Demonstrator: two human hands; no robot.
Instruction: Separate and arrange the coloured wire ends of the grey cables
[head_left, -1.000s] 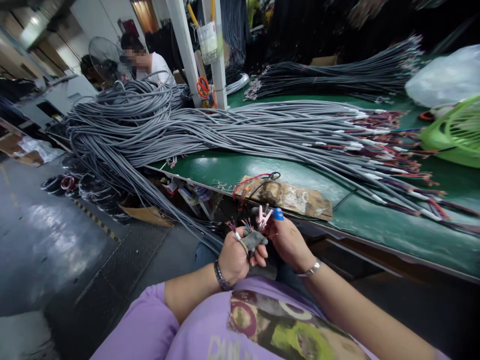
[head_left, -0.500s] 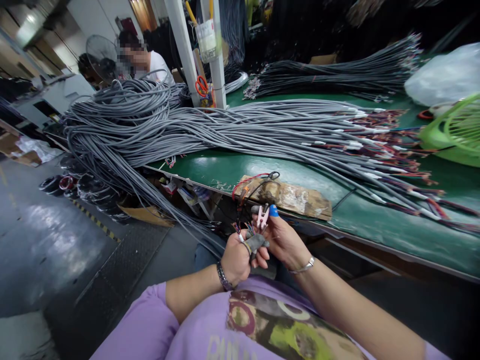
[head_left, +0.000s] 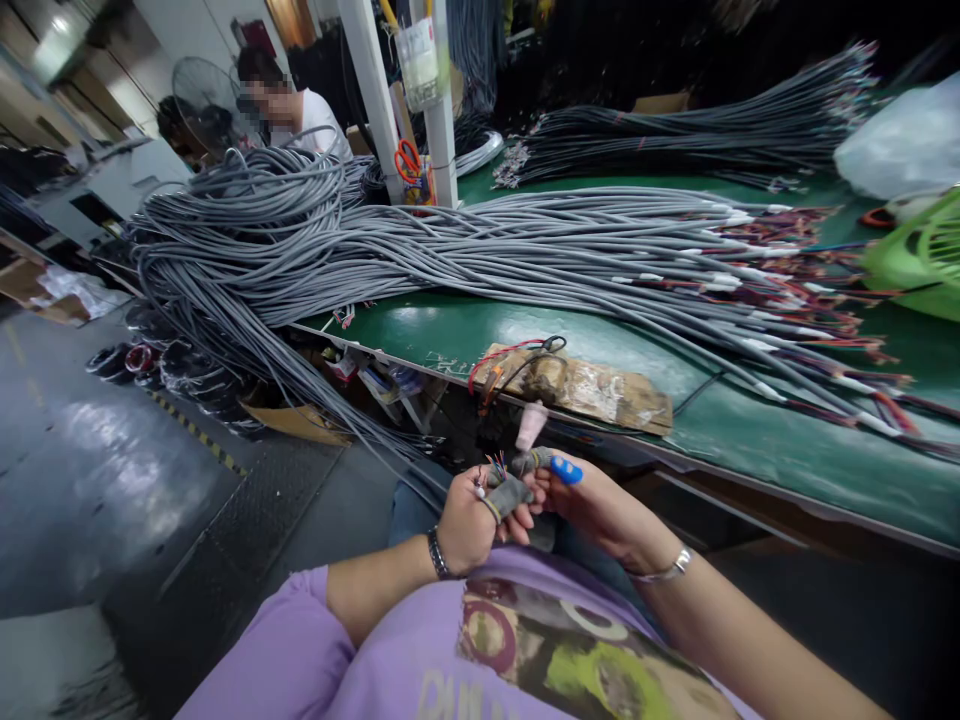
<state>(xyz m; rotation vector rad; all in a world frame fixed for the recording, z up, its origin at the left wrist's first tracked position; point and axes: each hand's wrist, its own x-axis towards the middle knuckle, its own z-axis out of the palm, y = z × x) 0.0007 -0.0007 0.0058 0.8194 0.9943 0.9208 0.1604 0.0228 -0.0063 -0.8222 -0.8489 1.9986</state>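
Observation:
My left hand (head_left: 471, 515), with grey finger covers, is closed around the end of a grey cable. Thin coloured wires (head_left: 496, 465) fan out above its thumb. Against its fingertips sits my right hand (head_left: 581, 498), wearing a blue thumb cover and a grey finger cover. Its fingers are drawn together beside the wires; what is between them, if anything, is hidden. A pale pink clip-like tool (head_left: 531, 427) is just beyond my right fingertips, by the bench edge, apart from the hand.
A taped wooden board (head_left: 600, 395) with red and black leads lies at the edge of the green bench (head_left: 420, 335). Behind it stretches a large bundle of grey cables (head_left: 480, 245). A green basket (head_left: 919, 255) stands at right. A co-worker (head_left: 289, 110) sits beyond the cables.
The pink tool has left my right hand and is now by the bench edge. My right hand has come down slightly and its fingers are beside the wires. My left hand keeps its grip.

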